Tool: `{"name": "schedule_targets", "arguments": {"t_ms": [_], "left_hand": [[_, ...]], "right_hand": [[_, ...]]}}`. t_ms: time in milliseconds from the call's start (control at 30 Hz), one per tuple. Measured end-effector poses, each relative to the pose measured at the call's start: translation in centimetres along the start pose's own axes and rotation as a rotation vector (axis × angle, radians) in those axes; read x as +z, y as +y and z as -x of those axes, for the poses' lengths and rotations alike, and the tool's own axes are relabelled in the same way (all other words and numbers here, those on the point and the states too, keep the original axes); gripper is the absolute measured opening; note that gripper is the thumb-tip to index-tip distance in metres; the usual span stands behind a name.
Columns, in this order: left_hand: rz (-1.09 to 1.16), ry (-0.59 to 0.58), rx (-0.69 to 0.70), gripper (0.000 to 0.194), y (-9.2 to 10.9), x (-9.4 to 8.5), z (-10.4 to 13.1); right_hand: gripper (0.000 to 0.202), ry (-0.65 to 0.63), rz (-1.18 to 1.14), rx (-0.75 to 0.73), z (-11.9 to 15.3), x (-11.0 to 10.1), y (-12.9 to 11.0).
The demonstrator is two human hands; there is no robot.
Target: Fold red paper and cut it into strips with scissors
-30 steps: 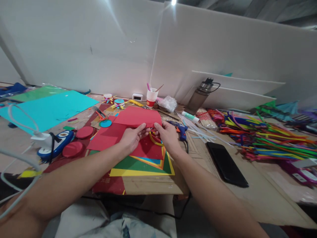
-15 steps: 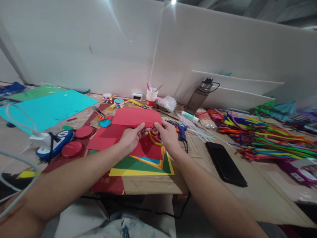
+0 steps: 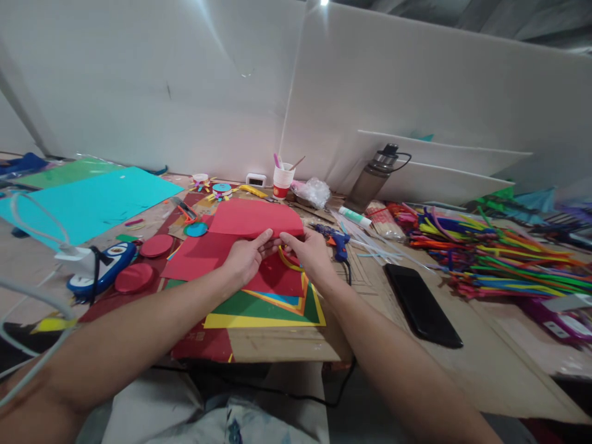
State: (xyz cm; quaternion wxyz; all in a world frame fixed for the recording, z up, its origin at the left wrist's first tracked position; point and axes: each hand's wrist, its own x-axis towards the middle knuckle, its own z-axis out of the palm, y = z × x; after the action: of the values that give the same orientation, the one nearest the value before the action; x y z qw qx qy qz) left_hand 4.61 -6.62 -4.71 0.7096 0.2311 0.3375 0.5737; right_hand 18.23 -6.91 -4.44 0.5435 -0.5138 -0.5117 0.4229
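Observation:
A red paper sheet (image 3: 256, 217) is held up over the stack, its near edge pinched between the thumb and fingers of my left hand (image 3: 247, 258). My right hand (image 3: 308, 250) is closed on the same edge, a little to the right, with its thumb on the paper. Below the right fingers shows a yellow loop (image 3: 291, 260), perhaps a scissors handle; the rest of it is hidden by the hand. Underneath lie another red sheet (image 3: 198, 259) and a green sheet (image 3: 263, 311) with yellow, orange and blue ones.
A glue gun (image 3: 341, 245) sits just right of my right hand. Nearby are a black phone (image 3: 420, 305), a bottle (image 3: 371, 182), a paper cup (image 3: 282, 182) and many pipe cleaners (image 3: 518, 259). Red discs (image 3: 134, 277) and a blue-white power strip (image 3: 106, 268) are on the left.
My right hand has shifted slightly left along the paper's edge, its thumb now nearer my left thumb. The yellow loop shows less. My left hand stays in place.

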Motion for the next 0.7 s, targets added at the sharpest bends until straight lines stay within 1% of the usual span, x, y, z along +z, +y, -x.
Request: {"name": "schedule_targets", "arguments": {"t_ms": [200,333,567,700], "left_hand": [[-0.019,-0.026,-0.007,0.003,-0.19,-0.02,0.13],[-0.058,-0.053,0.025,0.012,-0.24,0.01,0.23],[-0.054,-0.005,0.059,0.012,-0.38,-0.13,0.00],[-0.055,0.019,0.072,0.011,-0.12,0.06,0.12]], "right_hand": [[0.025,0.013,-0.051,0.041,-0.03,-0.05,-0.13],[0.025,0.006,-0.048,0.033,-0.13,-0.04,0.00],[0.023,-0.043,-0.108,0.020,0.04,0.31,-0.06],[0.023,-0.059,-0.144,0.042,0.00,0.38,-0.18]]}}
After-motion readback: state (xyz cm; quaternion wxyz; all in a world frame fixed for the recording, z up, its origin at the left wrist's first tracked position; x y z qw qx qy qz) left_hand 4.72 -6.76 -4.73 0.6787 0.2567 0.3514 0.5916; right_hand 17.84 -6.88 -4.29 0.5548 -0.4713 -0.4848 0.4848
